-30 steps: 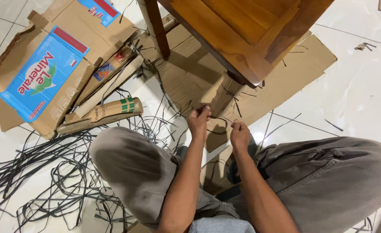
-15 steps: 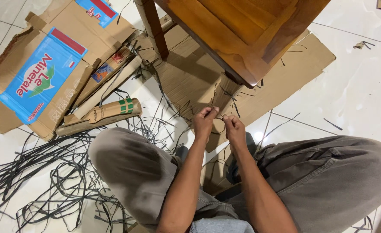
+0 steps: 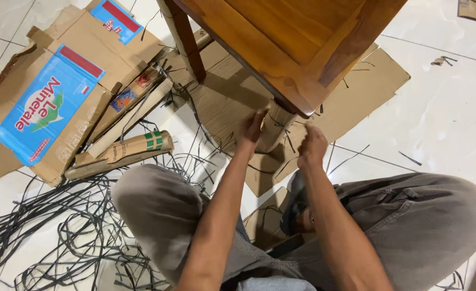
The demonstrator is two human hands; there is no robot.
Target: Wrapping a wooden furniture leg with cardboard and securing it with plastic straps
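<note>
The cardboard-wrapped table leg [image 3: 277,125] stands at the near corner of the wooden table [image 3: 297,43], on a flat sheet of brown cardboard [image 3: 356,97] spread over the white tiled floor [image 3: 448,129], and thin dark straps [image 3: 287,134] cross its wrapping. We are squatting in front of it, knees in grey trousers [image 3: 410,226] to either side. Our left hand [image 3: 250,129] is raised against the left side of the leg, fingers loosely curled and blurred; it seems to touch the wrapping, but we cannot tell whether it pinches a strap. Our right hand [image 3: 313,146] sits just to the right of the leg, closed into a loose fist; a thin strap appears to run from it toward the leg, though the blur keeps us from being sure what it grips. The two hands are apart, with the leg between them. A second, bare table leg [image 3: 187,43] stands farther back on the left. To our left lies a flattened carton with blue printed panels [image 3: 33,113], and beside it a rolled brown cardboard tube with green bands [image 3: 125,151]. A tangle of loose dark strapping [image 3: 71,226] sprawls over the tiles in front of our left knee. Small cardboard scraps [image 3: 440,61] lie on the tiles at the far right.
</note>
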